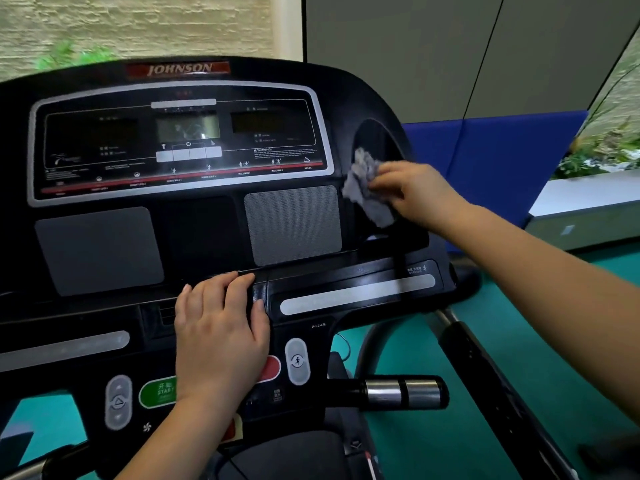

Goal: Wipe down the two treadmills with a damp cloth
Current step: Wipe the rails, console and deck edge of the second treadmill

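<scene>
Treadmill console (194, 237): cloth (367, 188) under right hand (419, 195).

Head view, looking down, close over treadmill console (194, 216)

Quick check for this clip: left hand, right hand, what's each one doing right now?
Left hand: open, empty, resting flat on the treadmill console.
Right hand: closed on the grey cloth, pressing it to the console's right side.

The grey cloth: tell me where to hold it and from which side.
Grip the grey cloth at its bunched right edge, coming in from the right as the right hand does. The loose crumpled bulk then spreads leftward against the treadmill console, leaving the wiping face free.
</scene>
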Demonstrator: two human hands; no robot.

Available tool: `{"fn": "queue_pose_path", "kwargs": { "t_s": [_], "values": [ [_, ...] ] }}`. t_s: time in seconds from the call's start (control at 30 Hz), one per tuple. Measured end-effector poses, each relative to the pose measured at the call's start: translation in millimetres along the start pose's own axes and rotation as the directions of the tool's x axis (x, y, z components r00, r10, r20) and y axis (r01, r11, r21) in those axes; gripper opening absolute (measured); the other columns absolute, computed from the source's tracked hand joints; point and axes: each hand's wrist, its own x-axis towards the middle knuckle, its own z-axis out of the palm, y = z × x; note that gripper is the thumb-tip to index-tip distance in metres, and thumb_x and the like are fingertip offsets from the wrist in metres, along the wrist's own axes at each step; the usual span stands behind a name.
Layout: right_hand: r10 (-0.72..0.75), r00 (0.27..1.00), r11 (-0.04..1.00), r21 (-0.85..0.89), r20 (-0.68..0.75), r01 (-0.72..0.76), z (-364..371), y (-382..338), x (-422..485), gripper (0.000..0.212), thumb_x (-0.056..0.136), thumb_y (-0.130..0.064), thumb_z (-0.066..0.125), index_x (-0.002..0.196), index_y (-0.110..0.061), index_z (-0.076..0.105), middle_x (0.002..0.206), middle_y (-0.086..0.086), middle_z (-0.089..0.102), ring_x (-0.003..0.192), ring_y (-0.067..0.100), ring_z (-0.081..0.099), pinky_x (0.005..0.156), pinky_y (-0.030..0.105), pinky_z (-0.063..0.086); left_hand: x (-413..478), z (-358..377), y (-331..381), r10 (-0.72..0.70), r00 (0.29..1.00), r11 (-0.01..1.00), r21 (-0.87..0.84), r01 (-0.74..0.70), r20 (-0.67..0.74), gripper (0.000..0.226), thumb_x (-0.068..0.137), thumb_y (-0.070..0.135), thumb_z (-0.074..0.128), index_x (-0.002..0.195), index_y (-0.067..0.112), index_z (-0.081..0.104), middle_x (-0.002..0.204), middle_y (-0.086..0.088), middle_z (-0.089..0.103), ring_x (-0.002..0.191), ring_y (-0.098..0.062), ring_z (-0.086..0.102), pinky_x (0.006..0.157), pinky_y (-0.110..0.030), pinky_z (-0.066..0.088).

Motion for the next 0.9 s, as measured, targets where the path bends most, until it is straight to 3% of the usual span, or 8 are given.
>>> {"fn": "queue_pose_path", "kwargs": {
  "t_s": [0.1, 0.17, 0.33, 0.47, 0.53, 0.63, 0.77, 0.9],
  "values": [
    [0.035, 0.946, 0.998, -0.06, 0.323, -0.017, 9, -2, -15, 0.039, 0.081, 0.002, 0.062, 0.107, -0.025, 0.074, 0.11, -0.002, 0.071, 0.1, 0.022, 0.066, 0.087, 0.034, 0.053, 0, -1, 0, -0.002, 1.0, 1.0, -0.002, 0.002, 0.011, 0.042, 0.088, 0.035, 0.041, 0.119, 0.015, 0.059, 0.119, -0.005, 0.056, 0.115, -0.028, 0.047, 0.115, -0.047, 0.021],
    [0.08, 0.899, 0.996, -0.078, 0.431, -0.051, 12, -4, -19, 0.049, 0.08, 0.007, 0.057, 0.11, -0.029, 0.072, 0.116, -0.005, 0.069, 0.105, 0.019, 0.063, 0.09, 0.035, 0.051, 0, -1, 0, -0.005, 1.0, 1.0, 0.0, 0.005, 0.022, 0.042, 0.088, 0.035, 0.041, 0.12, 0.016, 0.059, 0.12, -0.005, 0.056, 0.115, -0.027, 0.046, 0.115, -0.047, 0.02],
    [0.119, 0.892, 0.985, 0.063, 0.436, -0.162, 5, -6, -20, 0.033, 0.086, -0.01, 0.066, 0.114, -0.026, 0.068, 0.116, -0.008, 0.067, 0.106, 0.012, 0.06, 0.091, 0.025, 0.046, 0, -3, 0, 0.003, 1.0, 1.0, -0.009, -0.002, 0.024, 0.041, 0.089, 0.035, 0.042, 0.121, 0.015, 0.059, 0.12, -0.005, 0.056, 0.116, -0.027, 0.047, 0.115, -0.048, 0.021],
    [0.096, 0.925, 0.973, 0.161, 0.367, -0.165, 9, -8, -35, 0.05, 0.084, -0.013, 0.07, 0.124, -0.036, 0.05, 0.131, -0.011, 0.043, 0.106, 0.011, 0.052, 0.09, 0.027, 0.046, 1, -2, -1, -0.001, 1.0, 1.0, -0.011, 0.001, 0.029, 0.041, 0.089, 0.035, 0.042, 0.121, 0.016, 0.059, 0.121, -0.005, 0.056, 0.117, -0.027, 0.046, 0.116, -0.047, 0.02],
    [0.064, 0.925, 0.98, 0.153, 0.374, -0.13, 12, -5, -35, 0.045, 0.086, -0.012, 0.067, 0.122, -0.035, 0.054, 0.133, -0.013, 0.041, 0.108, 0.01, 0.052, 0.093, 0.027, 0.045, 0, -2, -1, -0.002, 1.0, 1.0, -0.015, 0.002, 0.031, 0.041, 0.089, 0.035, 0.042, 0.122, 0.016, 0.058, 0.121, -0.005, 0.055, 0.117, -0.027, 0.046, 0.116, -0.046, 0.019],
    [0.018, 0.915, 0.998, 0.043, 0.403, -0.039, 15, -7, -31, 0.032, 0.09, -0.013, 0.062, 0.119, -0.027, 0.063, 0.135, -0.005, 0.044, 0.11, 0.018, 0.054, 0.089, 0.025, 0.041, 1, -3, -1, 0.0, 0.999, 1.0, -0.019, 0.0, 0.034, 0.041, 0.09, 0.036, 0.042, 0.122, 0.016, 0.058, 0.121, -0.004, 0.055, 0.118, -0.026, 0.045, 0.116, -0.046, 0.019],
    [0.026, 0.901, 0.987, -0.154, 0.434, 0.045, 13, -17, -23, 0.037, 0.088, -0.004, 0.053, 0.12, -0.021, 0.063, 0.125, 0.007, 0.05, 0.103, 0.03, 0.056, 0.084, 0.036, 0.048, 0, -3, -1, 0.004, 1.0, 1.0, -0.021, -0.003, 0.027, 0.041, 0.089, 0.035, 0.042, 0.121, 0.016, 0.059, 0.121, -0.005, 0.056, 0.118, -0.027, 0.046, 0.116, -0.047, 0.019],
    [0.268, 0.832, 0.884, -0.468, 0.485, -0.012, 15, -44, -9, 0.031, 0.091, -0.005, 0.051, 0.119, -0.015, 0.061, 0.111, 0.011, 0.056, 0.1, 0.033, 0.058, 0.068, 0.034, 0.043, 0, -3, -2, 0.006, 1.0, 1.0, -0.021, -0.006, 0.028, 0.04, 0.089, 0.035, 0.044, 0.122, 0.016, 0.059, 0.122, -0.005, 0.056, 0.118, -0.026, 0.046, 0.117, -0.046, 0.019]
  ]
}}
